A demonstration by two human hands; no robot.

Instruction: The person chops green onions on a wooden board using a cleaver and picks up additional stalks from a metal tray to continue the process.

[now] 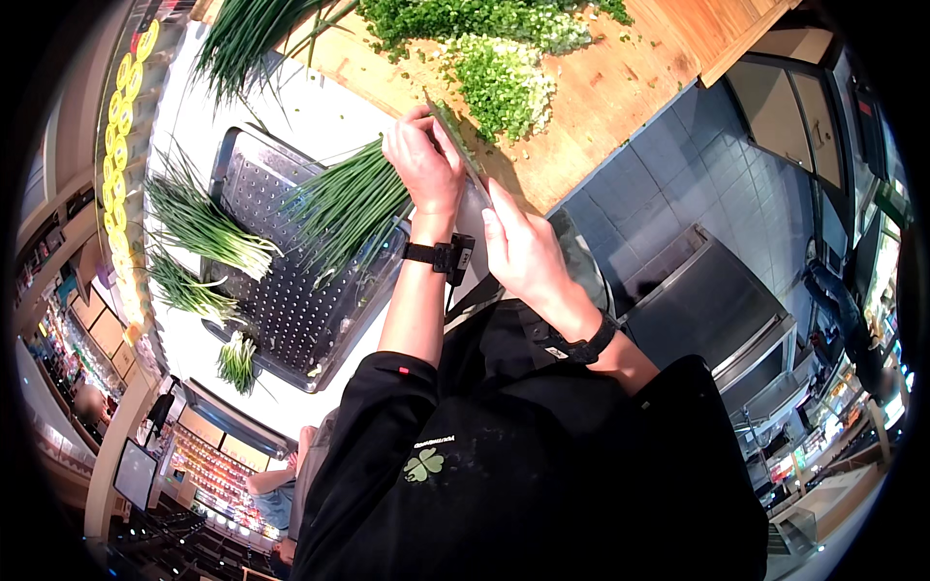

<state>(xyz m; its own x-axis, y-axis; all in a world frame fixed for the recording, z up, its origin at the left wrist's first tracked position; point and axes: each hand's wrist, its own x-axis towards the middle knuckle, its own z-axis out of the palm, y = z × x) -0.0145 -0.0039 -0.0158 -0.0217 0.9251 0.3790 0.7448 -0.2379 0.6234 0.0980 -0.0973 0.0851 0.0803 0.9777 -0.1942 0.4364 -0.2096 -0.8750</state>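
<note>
My left hand [425, 160] presses a bunch of long green chives or thin scallions [356, 200] at the edge of a wooden cutting board [596, 138]. Its fingers are curled close beside the blade of a knife [459, 149]. My right hand [524, 243] grips the knife at its near end; the handle is hidden in the hand. The long stalks trail left over a black perforated tray [290, 298]. Beyond the blade lies a pile of chopped greens [501, 87], with a larger chopped pile [465, 18] at the top.
Uncut greens [254, 43] lie at the board's upper left. Several smaller bunches [211, 225] rest at the tray's left side, on a white counter [290, 94]. A metal-topped unit [697, 305] stands at right on the tiled floor. Other people appear near the rim, one at lower left [272, 494].
</note>
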